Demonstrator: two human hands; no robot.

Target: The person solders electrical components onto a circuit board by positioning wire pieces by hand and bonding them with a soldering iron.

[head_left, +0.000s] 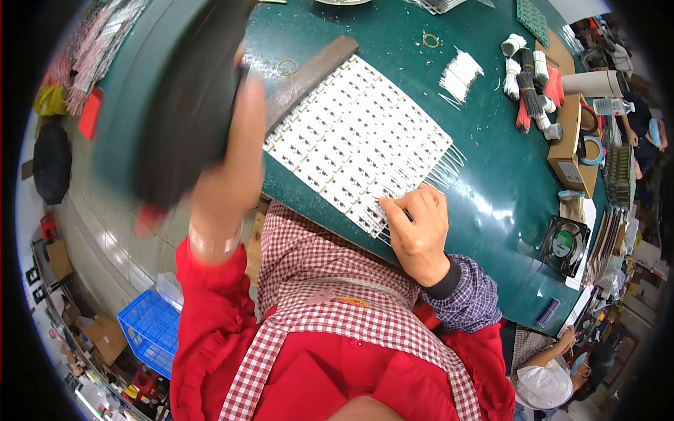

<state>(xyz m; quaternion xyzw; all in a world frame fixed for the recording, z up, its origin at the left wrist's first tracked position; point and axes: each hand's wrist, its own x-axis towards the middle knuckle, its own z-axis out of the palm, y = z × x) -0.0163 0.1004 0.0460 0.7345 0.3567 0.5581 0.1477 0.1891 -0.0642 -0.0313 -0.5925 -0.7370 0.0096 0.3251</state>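
Note:
A white circuit-board panel [358, 133] with rows of small dark parts lies slanted on the green table. A worn dark bar [312, 81] rests along its upper-left edge. Thin white wires [449, 165] stick out from its right side. Near the panel's lower-right edge is my right hand [420, 228], fingers curled and closed; what they grip is hidden. My left hand [235, 154] is raised left of the panel, smeared by motion. Beside it, a large blurred black object [186, 105] fills the upper left; its kind and whether I hold it are unclear.
A bundle of short white wires [460, 74] lies beyond the panel. Tied black, white and red wire bundles [526, 88] sit farther right, near a cardboard box [570, 151] with tape rolls. A small fan [564, 242] stands at the right edge. A blue crate [149, 330] is lower left.

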